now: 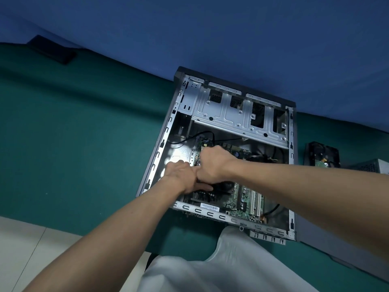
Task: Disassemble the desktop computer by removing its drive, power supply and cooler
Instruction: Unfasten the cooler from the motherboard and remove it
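- Left hand (182,178): fingers fairly straight, laid flat on the black round cooler (222,187). They touch it and are not curled round it.
- Right hand (212,163): knuckles up, fingers bent down out of my sight. I can't tell what it grips, if anything. Its wrist butts against the left hand.
- Cooler sits on the green motherboard (242,200) inside the grey steel desktop case (160,148), which lies open on the green mat (84,133).
- Black hard drive (322,154) lies on the mat right of the case, with a silver mesh-sided box (372,166) just beside it.
- White barcode sticker (209,206) on the near case rail; print unreadable.
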`<state>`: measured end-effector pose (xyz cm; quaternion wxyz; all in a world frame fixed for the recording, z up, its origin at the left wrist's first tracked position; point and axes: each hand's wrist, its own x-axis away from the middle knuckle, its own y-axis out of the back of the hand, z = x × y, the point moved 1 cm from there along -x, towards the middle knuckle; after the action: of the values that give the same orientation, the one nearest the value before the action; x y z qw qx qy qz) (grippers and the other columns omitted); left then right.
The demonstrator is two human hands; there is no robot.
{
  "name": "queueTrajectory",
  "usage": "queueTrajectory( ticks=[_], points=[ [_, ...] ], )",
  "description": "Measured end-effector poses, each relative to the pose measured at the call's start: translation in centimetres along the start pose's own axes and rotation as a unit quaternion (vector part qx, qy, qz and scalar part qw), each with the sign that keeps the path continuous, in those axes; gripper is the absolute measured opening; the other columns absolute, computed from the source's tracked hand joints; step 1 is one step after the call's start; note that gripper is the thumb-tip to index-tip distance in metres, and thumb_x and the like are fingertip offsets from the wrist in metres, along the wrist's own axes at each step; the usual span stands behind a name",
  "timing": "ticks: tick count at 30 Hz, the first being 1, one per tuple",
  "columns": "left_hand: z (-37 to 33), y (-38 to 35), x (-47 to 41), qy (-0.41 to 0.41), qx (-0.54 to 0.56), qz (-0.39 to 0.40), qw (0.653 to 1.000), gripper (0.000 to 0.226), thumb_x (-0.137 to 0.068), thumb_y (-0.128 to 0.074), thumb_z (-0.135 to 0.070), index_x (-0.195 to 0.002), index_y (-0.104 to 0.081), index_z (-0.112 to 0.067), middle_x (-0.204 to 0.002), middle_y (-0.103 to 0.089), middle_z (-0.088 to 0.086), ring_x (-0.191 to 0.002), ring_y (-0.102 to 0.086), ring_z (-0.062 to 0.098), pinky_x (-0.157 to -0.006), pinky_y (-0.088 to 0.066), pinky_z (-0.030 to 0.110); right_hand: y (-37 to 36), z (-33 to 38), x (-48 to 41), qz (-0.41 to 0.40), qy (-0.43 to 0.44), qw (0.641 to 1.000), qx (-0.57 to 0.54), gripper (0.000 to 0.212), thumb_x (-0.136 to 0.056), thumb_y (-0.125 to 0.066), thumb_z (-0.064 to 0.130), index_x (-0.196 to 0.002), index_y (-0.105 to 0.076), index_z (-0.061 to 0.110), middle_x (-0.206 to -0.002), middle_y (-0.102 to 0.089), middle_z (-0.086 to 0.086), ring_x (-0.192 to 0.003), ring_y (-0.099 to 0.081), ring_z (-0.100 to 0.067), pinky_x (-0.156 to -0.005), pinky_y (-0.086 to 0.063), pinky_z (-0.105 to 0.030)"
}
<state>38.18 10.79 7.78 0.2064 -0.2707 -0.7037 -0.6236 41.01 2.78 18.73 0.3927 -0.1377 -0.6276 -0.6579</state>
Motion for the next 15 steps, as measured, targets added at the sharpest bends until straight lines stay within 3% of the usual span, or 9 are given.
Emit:
queueTrajectory(
  ticks=[2,3,4,6,8,10,11,13,15],
  points=[
    [-0.1,0.2,0.1,-0.019,-0.027,0.015,0.999,0.087,-0.064,-0.036,-0.092,-0.137,-0.031,-0.045,-0.101,-0.063,0.001,-0.098,-0.056,0.018,-0.079,-0.043,0.034,0.3,-1.3,0.0,0.047,-0.152,0.946,-0.282,0.015,-0.093,-0.051,0.017,-0.083,-0.055,0.006,-0.068,-0.054,-0.003,-0.041,-0.047,-0.011,-0.033,-0.031,-0.014],
    [-0.1,0.3,0.2,-0.032,-0.050,0.009,0.998,0.092,-0.064,-0.036,-0.092,-0.142,-0.015,-0.048,-0.096,-0.061,0.003,-0.090,-0.056,0.018,-0.072,-0.043,0.032,0.2,-2.0,0.1,0.079,-0.212,0.910,-0.348,0.016,-0.096,-0.048,0.018,-0.090,-0.055,0.005,-0.070,-0.054,-0.003,-0.035,-0.039,-0.007,-0.033,-0.027,-0.013],
    [-0.1,0.5,0.3,-0.040,-0.066,-0.001,0.997,0.092,-0.066,-0.035,-0.089,-0.142,-0.002,-0.049,-0.089,-0.059,0.003,-0.082,-0.055,0.016,-0.067,-0.043,0.030,0.1,-2.5,0.3,0.108,-0.244,0.890,-0.370,0.019,-0.098,-0.046,0.020,-0.098,-0.056,0.004,-0.074,-0.056,-0.004,-0.033,-0.030,-0.006,-0.035,-0.025,-0.014],
    [0.0,0.7,0.3,-0.051,-0.080,-0.025,0.995,0.091,-0.068,-0.033,-0.085,-0.138,0.012,-0.050,-0.081,-0.055,0.003,-0.072,-0.050,0.014,-0.066,-0.043,0.029,-0.3,-2.9,0.3,0.127,-0.246,0.897,-0.344,0.022,-0.099,-0.045,0.020,-0.111,-0.054,0.004,-0.082,-0.058,-0.006,-0.041,-0.028,-0.006,-0.040,-0.029,-0.019],
    [0.1,0.7,0.1,-0.055,-0.081,-0.044,0.994,0.092,-0.067,-0.032,-0.084,-0.138,0.016,-0.051,-0.081,-0.052,0.003,-0.076,-0.048,0.015,-0.068,-0.041,0.030,-0.5,-2.7,0.1,0.093,-0.177,0.958,-0.207,0.016,-0.096,-0.047,0.014,-0.108,-0.055,0.007,-0.082,-0.056,-0.005,-0.054,-0.043,-0.008,-0.051,-0.044,-0.022],
    [0.1,0.5,-0.1,-0.056,-0.069,-0.045,0.995,0.086,-0.072,-0.036,-0.083,-0.143,-0.002,-0.048,-0.090,-0.057,0.004,-0.087,-0.052,0.019,-0.071,-0.040,0.031,-0.3,-2.2,0.5,0.047,-0.044,0.997,0.034,0.008,-0.093,-0.050,0.017,-0.095,-0.056,0.011,-0.074,-0.052,-0.003,-0.058,-0.047,-0.012,-0.051,-0.043,-0.025],
    [0.1,0.3,-0.2,-0.049,-0.060,-0.042,0.996,0.075,-0.078,-0.039,-0.080,-0.141,-0.018,-0.044,-0.096,-0.060,0.003,-0.094,-0.054,0.020,-0.073,-0.040,0.032,-0.2,-1.9,0.9,0.020,0.032,0.986,0.161,0.012,-0.095,-0.049,0.022,-0.093,-0.056,0.012,-0.069,-0.049,-0.001,-0.055,-0.044,-0.013,-0.050,-0.040,-0.028],
    [0.2,-0.2,-0.6,-0.033,-0.039,-0.064,0.997,0.034,-0.093,-0.048,-0.060,-0.118,-0.045,-0.036,-0.106,-0.062,0.001,-0.105,-0.054,0.020,-0.080,-0.039,0.034,-0.1,-1.1,1.3,-0.027,0.175,0.918,0.356,0.025,-0.101,-0.037,0.029,-0.090,-0.053,0.013,-0.062,-0.042,0.000,-0.049,-0.038,-0.014,-0.046,-0.033,-0.030],
    [0.3,-0.7,-0.7,-0.005,-0.025,-0.084,0.996,0.008,-0.098,-0.048,-0.036,-0.098,-0.049,-0.029,-0.108,-0.063,-0.002,-0.107,-0.053,0.017,-0.080,-0.035,0.033,-0.1,0.0,1.2,-0.037,0.240,0.873,0.422,0.032,-0.104,-0.031,0.029,-0.083,-0.048,0.013,-0.059,-0.037,0.001,-0.048,-0.036,-0.015,-0.042,-0.027,-0.028]
  ],
)
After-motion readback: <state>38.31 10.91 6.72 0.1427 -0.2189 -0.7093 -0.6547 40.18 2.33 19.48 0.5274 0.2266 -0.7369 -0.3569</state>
